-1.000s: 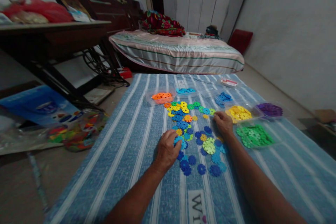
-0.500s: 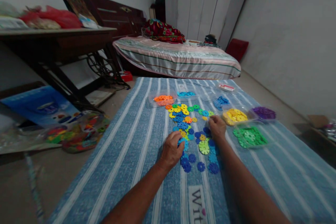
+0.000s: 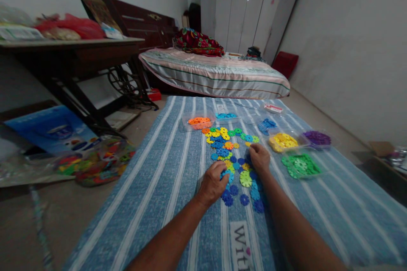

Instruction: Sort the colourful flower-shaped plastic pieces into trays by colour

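Interlocked notched plastic discs in several colours lie as a linked shape on the striped blue cloth [image 3: 152, 169]. My left hand [image 3: 213, 182] is on the shape's left side, its thumb and fingers closed at the edge of a light blue disc [image 3: 228, 176]. On the right side, my right hand [image 3: 260, 159] has its fingers curled in beside an orange-yellow disc [image 3: 246, 166]; what they pinch is hidden. A large lime-green disc [image 3: 245, 178] sits between the hands. Nearer me lie dark blue discs [image 3: 244, 200].
Clear trays hold orange discs [image 3: 199, 123], light blue discs [image 3: 225, 115], yellow discs [image 3: 283, 141], purple discs [image 3: 317, 138] and green discs [image 3: 300, 164]. Blue discs [image 3: 267, 125] lie farther back. A bed [image 3: 216, 72] stands beyond the table, a sewing-machine table [image 3: 76, 42] at left.
My left hand has shifted a little right along with the light blue disc, and my right hand slightly left. The shape's two sides are closer together. The camera view has moved slightly.
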Demonstrator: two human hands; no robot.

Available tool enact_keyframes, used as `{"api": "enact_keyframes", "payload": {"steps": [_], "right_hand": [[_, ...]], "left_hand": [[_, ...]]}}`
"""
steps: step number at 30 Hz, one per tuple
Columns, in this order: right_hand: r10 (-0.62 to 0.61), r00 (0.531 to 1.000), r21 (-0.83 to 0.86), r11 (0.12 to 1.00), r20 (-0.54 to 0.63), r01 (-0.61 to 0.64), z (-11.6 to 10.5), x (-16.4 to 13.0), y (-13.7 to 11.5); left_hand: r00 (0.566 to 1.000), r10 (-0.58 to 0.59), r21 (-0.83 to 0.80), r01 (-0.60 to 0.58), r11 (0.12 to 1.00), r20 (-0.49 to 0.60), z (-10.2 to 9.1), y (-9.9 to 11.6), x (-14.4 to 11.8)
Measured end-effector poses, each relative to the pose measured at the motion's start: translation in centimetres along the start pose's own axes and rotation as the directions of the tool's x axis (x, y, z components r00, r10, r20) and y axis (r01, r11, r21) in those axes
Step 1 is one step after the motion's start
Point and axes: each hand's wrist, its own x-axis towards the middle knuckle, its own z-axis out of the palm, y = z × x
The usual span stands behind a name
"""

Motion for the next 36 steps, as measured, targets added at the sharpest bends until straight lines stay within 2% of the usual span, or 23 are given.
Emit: {"api": "enact_keyframes", "payload": {"steps": [7, 19, 30, 36], "right_hand": [[-0.03, 0.999, -0.019, 0.999, 0.021, 0.03, 0.2, -1.0, -0.5], [-0.081, 0.995, -0.045, 0.996, 0.053, 0.083, 0.4, -1.9, -0.8], [-0.173, 0.974, -0.056, 0.982, 0.144, 0.182, 0.5, -3.1, -1.1], [-0.149, 0.978, -0.036, 0.987, 0.145, 0.156, 0.3, -3.1, -1.4]], "left_hand": [[0.999, 0.02, -0.065, -0.018, 0.998, 0.027, 0.0, 0.6, -0.1], [0.999, -0.014, -0.091, 0.018, 0.996, 0.039, -0.2, 0.8, 0.1], [0.998, -0.048, -0.107, 0.051, 0.993, 0.033, -0.3, 1.0, 0.2], [0.996, -0.087, -0.143, 0.089, 0.986, 0.021, -0.6, 1.4, 0.4]]}}
